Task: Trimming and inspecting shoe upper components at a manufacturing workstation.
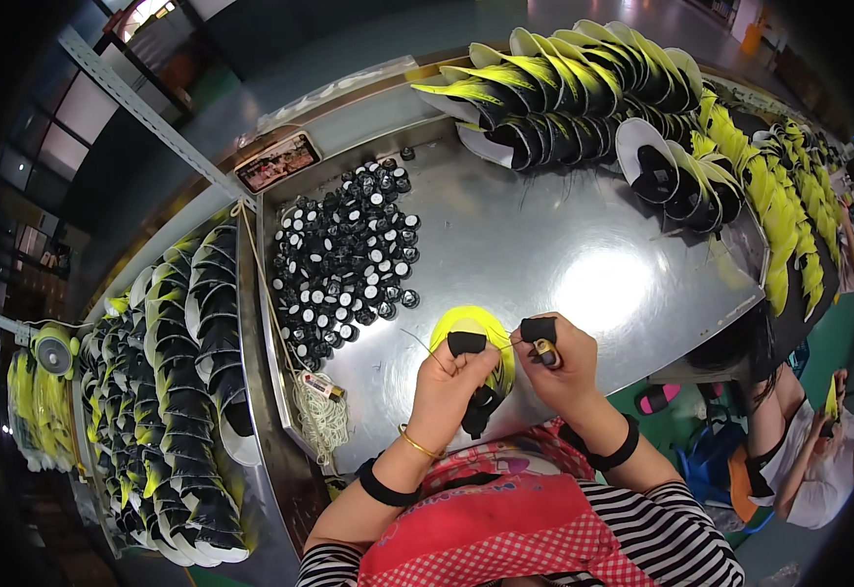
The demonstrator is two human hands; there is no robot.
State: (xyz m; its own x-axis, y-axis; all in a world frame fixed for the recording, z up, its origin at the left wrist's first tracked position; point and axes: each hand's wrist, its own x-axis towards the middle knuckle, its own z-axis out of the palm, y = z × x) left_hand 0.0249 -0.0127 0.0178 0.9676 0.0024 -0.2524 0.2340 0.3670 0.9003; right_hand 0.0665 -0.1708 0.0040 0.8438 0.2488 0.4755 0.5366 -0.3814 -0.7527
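My left hand [453, 383] is closed in a pinch on a thin dark thread, whose loose end sticks out to the left. My right hand [566, 372] is closed too, gripping a small dark cylindrical tool [546, 353] with a tan end; its kind is unclear. The thread seems to run between the hands. Black wraps cover a finger on the left [466, 342] and on the right [539, 330]. Beneath and between the hands lies a yellow-green curved piece [473, 319] with a black part [482, 411] near my apron. The fingers hide much of it.
Left on the metal table [505, 225] are many small black round pieces with white tops [349, 254]. A pale cord bundle [321, 421] lies at the near left edge. Stacked yellow, black and white curved pieces stand back right [564, 88] and left [168, 391]. Another person [828, 460] sits right.
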